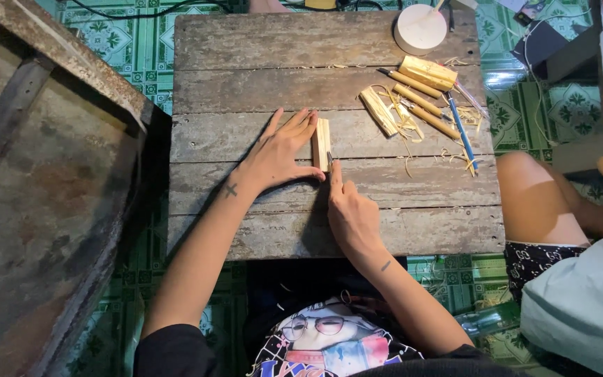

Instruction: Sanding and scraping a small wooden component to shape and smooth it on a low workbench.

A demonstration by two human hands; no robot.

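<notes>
Weathered plank table (245, 42), left hand (280, 150) steadying pale rectangular wood block (322, 143)

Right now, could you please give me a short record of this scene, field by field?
surface: weathered plank table over green patterned floor tiles
left hand: left hand flat on the table, fingers against a pale bamboo piece
right hand: right hand holds a small blade at the piece's near end
nearby: split bamboo pieces, blue pencil, round white lid
beside: another person's knee at the right
</notes>
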